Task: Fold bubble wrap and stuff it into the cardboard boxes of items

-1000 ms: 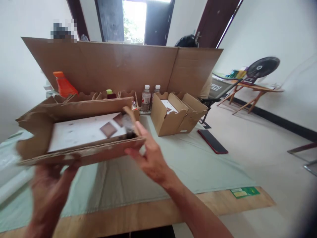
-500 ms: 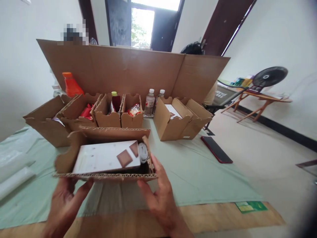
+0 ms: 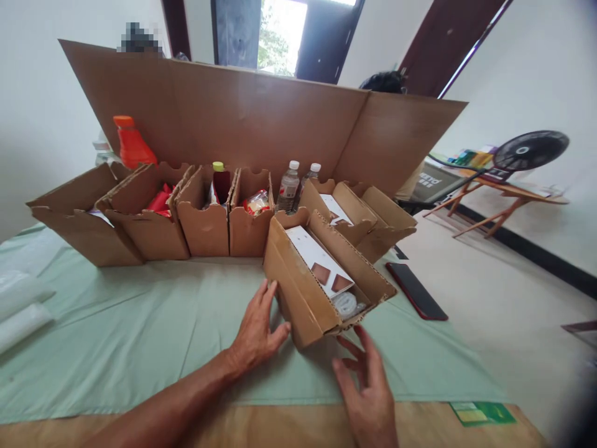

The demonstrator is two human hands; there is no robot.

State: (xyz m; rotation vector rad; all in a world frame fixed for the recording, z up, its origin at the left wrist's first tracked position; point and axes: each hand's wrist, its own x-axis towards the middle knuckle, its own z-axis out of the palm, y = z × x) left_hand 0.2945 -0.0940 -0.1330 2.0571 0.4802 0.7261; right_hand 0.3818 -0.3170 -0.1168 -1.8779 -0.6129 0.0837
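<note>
A cardboard box [image 3: 293, 283] with an open top stands at an angle on the green cloth. Inside lie a white carton with brown squares [image 3: 310, 255] and a roll of clear plastic wrap [image 3: 346, 305]. My left hand [image 3: 255, 336] is at the box's left side, fingers apart, fingertips against or very near the cardboard. Just off the box's near end is my right hand [image 3: 366, 379], its fingers loosely curved and apart. Neither hand grips anything; whether the right fingertips touch the box I cannot tell.
Several open cardboard boxes [image 3: 205, 230] line the back, with bottles [image 3: 288, 186] between them and a tall cardboard panel [image 3: 261, 118] behind. An orange bottle [image 3: 133, 143] stands at the left. A dark phone-like slab [image 3: 416, 291] lies right, plastic rolls [image 3: 23, 323] left.
The box with the white carton has moved from in front of me to the right and turned, its near end toward me. Both hands have loosened from it; the view has shifted slightly.
</note>
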